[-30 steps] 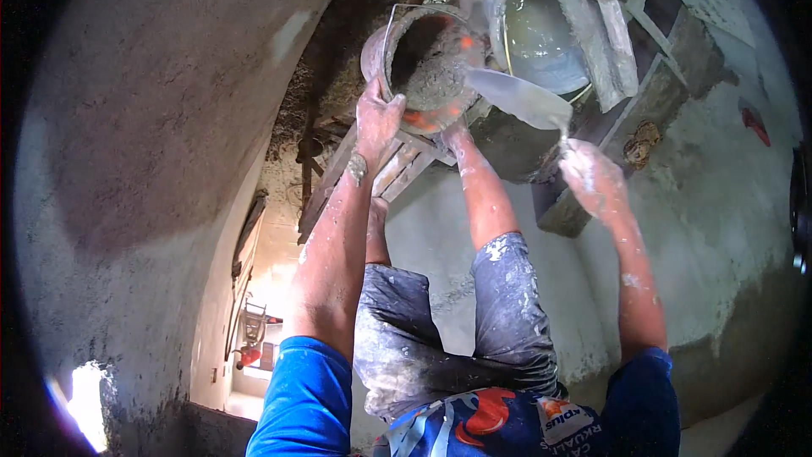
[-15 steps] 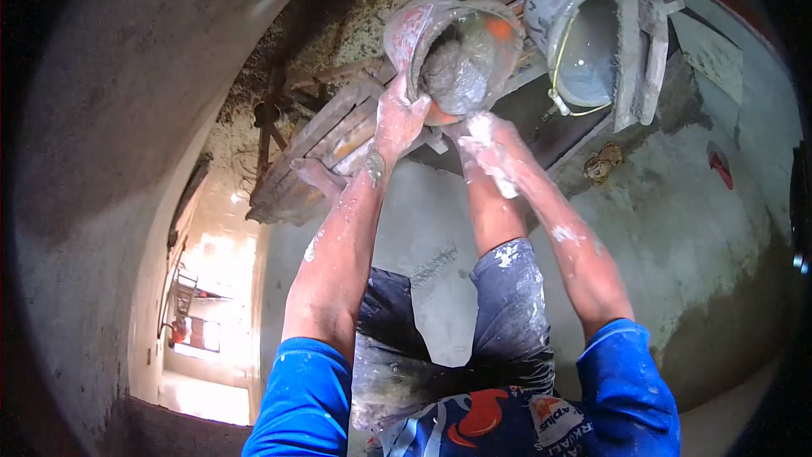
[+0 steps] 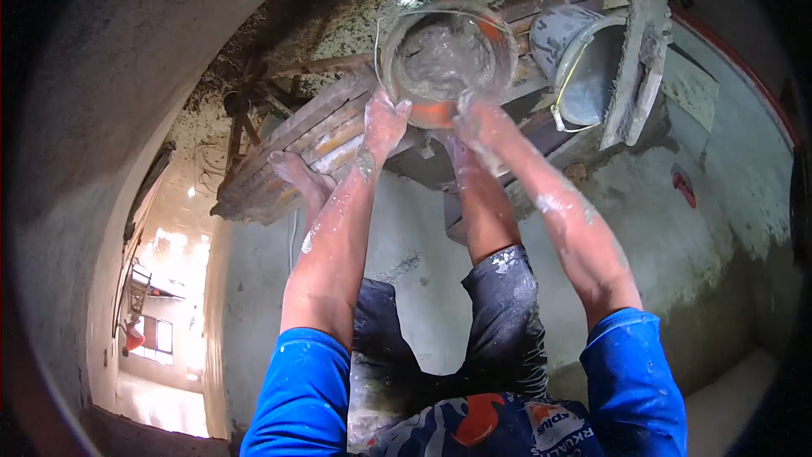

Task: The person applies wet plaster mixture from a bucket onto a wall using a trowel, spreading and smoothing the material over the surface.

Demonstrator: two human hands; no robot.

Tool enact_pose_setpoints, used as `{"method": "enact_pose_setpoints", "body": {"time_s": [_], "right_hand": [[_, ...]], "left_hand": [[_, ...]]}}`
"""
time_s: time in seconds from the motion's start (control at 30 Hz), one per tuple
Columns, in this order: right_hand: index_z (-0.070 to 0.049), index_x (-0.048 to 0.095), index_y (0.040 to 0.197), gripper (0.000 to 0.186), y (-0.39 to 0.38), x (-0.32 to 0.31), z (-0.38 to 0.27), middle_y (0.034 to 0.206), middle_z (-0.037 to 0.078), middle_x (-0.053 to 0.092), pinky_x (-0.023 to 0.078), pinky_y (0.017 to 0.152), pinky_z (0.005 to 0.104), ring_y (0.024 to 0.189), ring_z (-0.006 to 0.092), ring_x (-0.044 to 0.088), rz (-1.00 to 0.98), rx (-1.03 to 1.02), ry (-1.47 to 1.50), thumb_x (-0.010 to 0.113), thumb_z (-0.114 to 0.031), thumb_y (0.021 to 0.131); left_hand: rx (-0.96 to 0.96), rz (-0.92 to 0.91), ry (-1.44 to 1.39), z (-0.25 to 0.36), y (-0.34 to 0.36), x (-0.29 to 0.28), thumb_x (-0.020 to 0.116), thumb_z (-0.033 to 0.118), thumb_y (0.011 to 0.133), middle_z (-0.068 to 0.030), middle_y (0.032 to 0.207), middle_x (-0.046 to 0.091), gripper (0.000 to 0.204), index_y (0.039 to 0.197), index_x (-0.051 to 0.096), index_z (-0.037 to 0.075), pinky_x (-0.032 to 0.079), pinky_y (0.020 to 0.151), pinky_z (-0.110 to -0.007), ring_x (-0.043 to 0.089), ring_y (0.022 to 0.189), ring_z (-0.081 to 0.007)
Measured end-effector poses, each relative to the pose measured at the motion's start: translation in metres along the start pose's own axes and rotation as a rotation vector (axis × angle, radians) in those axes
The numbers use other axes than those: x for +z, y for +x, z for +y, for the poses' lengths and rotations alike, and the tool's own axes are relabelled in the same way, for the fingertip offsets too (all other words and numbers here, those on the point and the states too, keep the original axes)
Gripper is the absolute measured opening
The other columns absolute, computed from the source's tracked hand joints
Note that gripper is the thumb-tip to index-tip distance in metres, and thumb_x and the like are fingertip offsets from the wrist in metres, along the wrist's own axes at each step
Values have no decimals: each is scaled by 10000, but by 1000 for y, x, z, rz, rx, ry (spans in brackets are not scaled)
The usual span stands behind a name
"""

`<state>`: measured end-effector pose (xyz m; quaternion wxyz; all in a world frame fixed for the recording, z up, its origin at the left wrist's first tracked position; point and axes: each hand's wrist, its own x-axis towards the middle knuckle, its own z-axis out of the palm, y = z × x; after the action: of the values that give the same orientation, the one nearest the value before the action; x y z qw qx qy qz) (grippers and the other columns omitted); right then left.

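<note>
Near the top centre, a mortar-smeared orange bucket with a wire handle holds wet grey mortar. My left hand is closed on its rim at the lower left. My right hand is closed at the lower right of the bucket, blurred, with the trowel in it; the blade cannot be made out clearly. A pale second bucket with a yellow handle lies just to the right.
My bare left foot rests on rough wooden planks under and around the buckets. A mortar-crusted upright board is at the right. A curved-looking wall fills the left; a bright opening shows at lower left.
The trowel, raised outside the bucket a second ago, has come down to it with my right hand, which moved left. The bucket now faces up toward the view, and the whole view has shifted.
</note>
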<state>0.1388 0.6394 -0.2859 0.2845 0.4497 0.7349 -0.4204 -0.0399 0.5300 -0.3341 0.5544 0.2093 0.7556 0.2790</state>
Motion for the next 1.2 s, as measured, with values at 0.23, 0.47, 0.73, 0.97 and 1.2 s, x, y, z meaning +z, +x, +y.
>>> {"method": "enact_pose_setpoints", "body": {"time_s": [0.23,0.47,0.73,0.97,1.2], "right_hand": [[4,577,1029,267,-62,-62,-31,885,184,634,535,629,421,729,338,654,-148,-111,-483,566,-204,862],[-9,620,806,196,-21,-10,21,763,169,637,517,602,454,700,380,631,26,177,-316,579,-199,834],[14,598,942,321,-59,39,-38,742,110,629,499,543,373,567,238,606,-283,493,1101,626,-283,822],[20,580,995,296,-64,-54,-50,863,256,644,522,660,472,793,430,634,235,78,-406,591,-247,867],[47,563,967,315,-27,16,31,795,225,642,530,642,440,746,352,666,24,154,-315,629,-211,800]], "left_hand": [[-55,87,-118,-6,-27,-8,640,86,775,-240,1050,634,447,1191,517,-23,474,879,-426,609,1005,-393],[12,27,2,27,-37,-3,616,84,785,-248,1059,618,406,1169,535,-17,458,888,-446,595,1010,-374],[-5,-14,31,-2,-24,-13,634,110,788,-246,1089,613,443,1205,517,20,460,890,-455,578,1046,-413],[24,-50,-63,-8,-24,-24,590,90,788,-260,1127,597,512,1280,461,28,461,900,-448,572,1059,-413],[9,31,-54,18,-30,12,595,134,786,-293,1095,599,510,1257,474,-18,454,898,-470,577,1047,-421]]}}
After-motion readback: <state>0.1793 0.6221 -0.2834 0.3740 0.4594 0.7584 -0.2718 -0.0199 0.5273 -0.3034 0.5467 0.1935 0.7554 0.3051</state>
